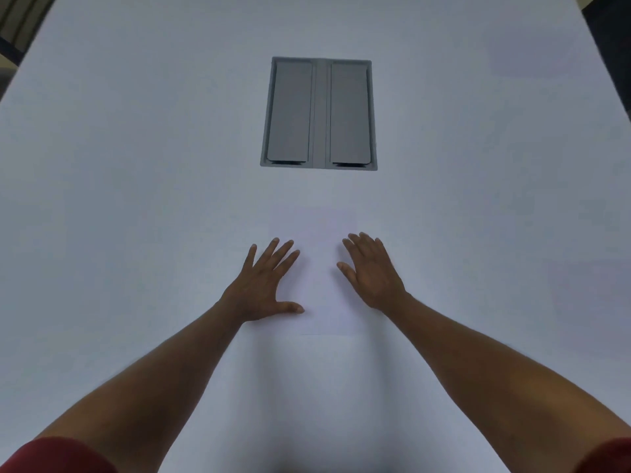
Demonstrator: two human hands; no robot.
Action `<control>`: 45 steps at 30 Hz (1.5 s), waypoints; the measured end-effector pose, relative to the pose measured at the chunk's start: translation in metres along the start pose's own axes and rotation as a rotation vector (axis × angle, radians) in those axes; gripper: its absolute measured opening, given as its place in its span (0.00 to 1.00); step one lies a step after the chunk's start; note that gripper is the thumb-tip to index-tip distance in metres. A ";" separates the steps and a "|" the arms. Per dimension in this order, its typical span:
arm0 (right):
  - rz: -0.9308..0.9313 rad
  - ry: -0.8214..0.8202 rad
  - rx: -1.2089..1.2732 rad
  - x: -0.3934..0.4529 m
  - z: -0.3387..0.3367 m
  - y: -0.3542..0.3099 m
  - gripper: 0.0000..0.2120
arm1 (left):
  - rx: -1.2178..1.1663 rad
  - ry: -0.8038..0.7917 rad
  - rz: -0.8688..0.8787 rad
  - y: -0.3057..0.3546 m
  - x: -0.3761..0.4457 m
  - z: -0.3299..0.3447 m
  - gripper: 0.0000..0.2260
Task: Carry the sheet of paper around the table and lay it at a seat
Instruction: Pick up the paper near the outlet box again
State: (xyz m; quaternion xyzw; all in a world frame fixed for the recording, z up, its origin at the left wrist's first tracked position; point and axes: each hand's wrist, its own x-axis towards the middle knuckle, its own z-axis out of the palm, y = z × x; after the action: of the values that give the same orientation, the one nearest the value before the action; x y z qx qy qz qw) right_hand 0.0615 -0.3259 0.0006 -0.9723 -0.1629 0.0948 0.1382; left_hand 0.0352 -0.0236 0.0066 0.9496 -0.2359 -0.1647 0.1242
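Note:
A white sheet of paper [319,268] lies flat on the white table [136,165], barely distinct from it, with its near edge around the middle of the view. My left hand [264,285] rests flat on the sheet's left side, fingers spread, thumb pointing right. My right hand [370,271] lies flat on its right side, fingers stretched forward. Neither hand grips anything.
A grey recessed cable box [319,112] with two closed flaps sits in the table beyond the sheet. Another faint white sheet [532,52] seems to lie at the far right. Dark floor shows past the table's far corners.

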 end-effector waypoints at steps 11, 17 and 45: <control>0.075 0.036 0.017 0.064 0.024 0.010 0.35 | 0.078 0.163 0.094 -0.009 0.003 0.038 0.45; 0.065 0.083 0.030 0.063 0.034 0.011 0.32 | 0.115 0.195 0.070 -0.010 0.003 0.052 0.46; 0.848 0.084 1.183 -0.038 0.009 -0.046 0.14 | -0.003 0.222 -0.062 0.005 -0.001 0.046 0.40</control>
State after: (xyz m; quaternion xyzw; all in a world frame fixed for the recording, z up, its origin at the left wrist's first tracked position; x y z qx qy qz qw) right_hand 0.0113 -0.2951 0.0114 -0.7173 0.3119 0.1752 0.5979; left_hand 0.0155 -0.0346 -0.0336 0.9687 -0.1909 -0.0628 0.1458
